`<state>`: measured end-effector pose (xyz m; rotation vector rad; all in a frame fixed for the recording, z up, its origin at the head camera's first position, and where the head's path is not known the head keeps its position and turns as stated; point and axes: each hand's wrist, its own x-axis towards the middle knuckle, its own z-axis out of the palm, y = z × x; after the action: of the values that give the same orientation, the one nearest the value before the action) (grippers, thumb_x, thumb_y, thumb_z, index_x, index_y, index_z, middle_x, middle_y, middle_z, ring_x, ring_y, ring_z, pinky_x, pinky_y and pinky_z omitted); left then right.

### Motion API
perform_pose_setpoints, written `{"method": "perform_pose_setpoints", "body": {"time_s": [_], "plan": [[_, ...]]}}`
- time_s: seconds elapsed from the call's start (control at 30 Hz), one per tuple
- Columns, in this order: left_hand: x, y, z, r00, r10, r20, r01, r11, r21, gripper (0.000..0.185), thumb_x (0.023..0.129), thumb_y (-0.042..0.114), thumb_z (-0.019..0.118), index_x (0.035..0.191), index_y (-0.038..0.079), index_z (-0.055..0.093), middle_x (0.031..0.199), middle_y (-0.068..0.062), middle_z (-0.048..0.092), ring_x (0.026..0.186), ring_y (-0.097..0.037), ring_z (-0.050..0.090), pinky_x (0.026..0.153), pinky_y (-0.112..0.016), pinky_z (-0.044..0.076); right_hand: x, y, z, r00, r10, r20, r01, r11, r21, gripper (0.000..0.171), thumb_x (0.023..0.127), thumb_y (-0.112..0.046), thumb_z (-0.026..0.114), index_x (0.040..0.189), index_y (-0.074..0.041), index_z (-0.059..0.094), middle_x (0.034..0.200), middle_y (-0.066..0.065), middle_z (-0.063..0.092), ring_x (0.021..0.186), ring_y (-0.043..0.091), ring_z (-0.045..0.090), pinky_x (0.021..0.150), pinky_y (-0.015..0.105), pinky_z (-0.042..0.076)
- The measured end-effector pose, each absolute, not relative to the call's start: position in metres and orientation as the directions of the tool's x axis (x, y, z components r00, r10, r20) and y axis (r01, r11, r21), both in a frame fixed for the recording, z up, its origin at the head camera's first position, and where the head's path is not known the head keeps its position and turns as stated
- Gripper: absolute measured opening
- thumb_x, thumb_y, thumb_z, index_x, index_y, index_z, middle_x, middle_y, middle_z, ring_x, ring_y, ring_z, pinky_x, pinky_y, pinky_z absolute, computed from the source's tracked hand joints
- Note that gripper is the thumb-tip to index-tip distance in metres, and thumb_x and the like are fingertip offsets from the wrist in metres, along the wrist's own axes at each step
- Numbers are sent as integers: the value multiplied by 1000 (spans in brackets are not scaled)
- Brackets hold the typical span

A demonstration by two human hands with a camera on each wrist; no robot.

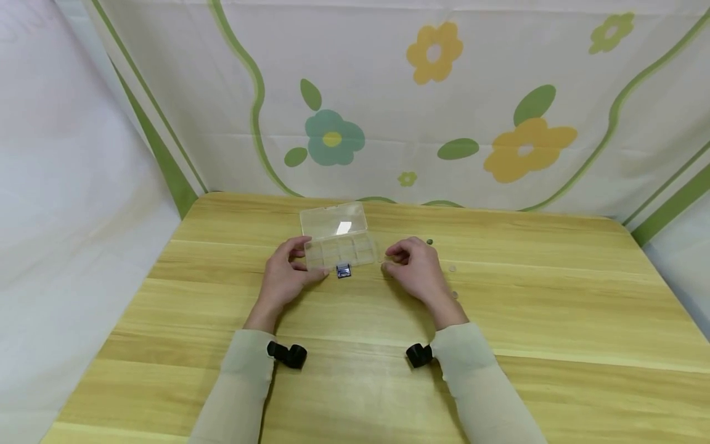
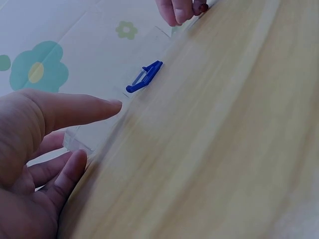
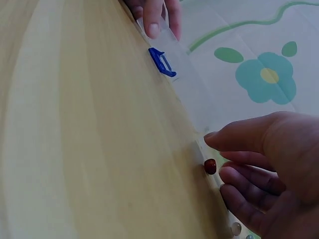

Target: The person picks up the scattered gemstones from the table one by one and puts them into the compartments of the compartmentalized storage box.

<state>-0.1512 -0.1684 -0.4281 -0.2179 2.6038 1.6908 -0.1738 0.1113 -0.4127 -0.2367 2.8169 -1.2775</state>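
A clear plastic compartment box (image 1: pixel 339 250) with a blue latch (image 1: pixel 344 271) stands near the back of the wooden table, its transparent lid (image 1: pixel 333 221) raised. My left hand (image 1: pixel 285 271) holds the left end of the box, thumb along the front edge and fingers at the side. Just off the right end is my right hand (image 1: pixel 415 266), its fingers loosely bent with a gap between thumb and forefinger. In the right wrist view a dark red bead (image 3: pixel 210 166) shows beside those fingers; in the head view the hand hides it.
Right of the right hand lie a green bead (image 1: pixel 429 242) and a pale bead (image 1: pixel 452 269). Another pale bead (image 1: pixel 455 295) sits close to the right wrist. A flowered cloth (image 1: pixel 388 123) hangs behind the back edge of the table (image 1: pixel 355 382).
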Motion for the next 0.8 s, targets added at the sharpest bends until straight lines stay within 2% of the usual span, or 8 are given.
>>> {"method": "perform_pose_setpoints", "body": {"time_s": [0.2,0.5,0.8], "plan": [[-151,-168,-428,-990,-106,-98,-133,401,906,79,81,11,94,151,17,59,138,-14,59,109,-31,63,97,-41,54,-176,106,-414,-990,-141,13,-106,675,-730,21,94,-19,84,110,-6,78,116,12,68,106,29,66,95,45,57],[-151,-167,-429,-990,-109,-86,-122,392,912,80,79,10,95,151,18,59,137,-14,60,106,-30,64,94,-38,54,-179,97,-415,-995,-98,34,-95,729,-678,13,96,-19,81,104,-9,82,109,10,68,99,27,64,89,43,56],[-151,-167,-429,-991,-107,-84,-120,396,910,81,79,10,95,151,18,59,138,-13,60,107,-30,65,96,-40,55,-176,98,-407,-996,-71,56,-90,672,-736,12,97,-17,79,104,-8,81,107,11,70,96,26,68,86,41,58]]}}
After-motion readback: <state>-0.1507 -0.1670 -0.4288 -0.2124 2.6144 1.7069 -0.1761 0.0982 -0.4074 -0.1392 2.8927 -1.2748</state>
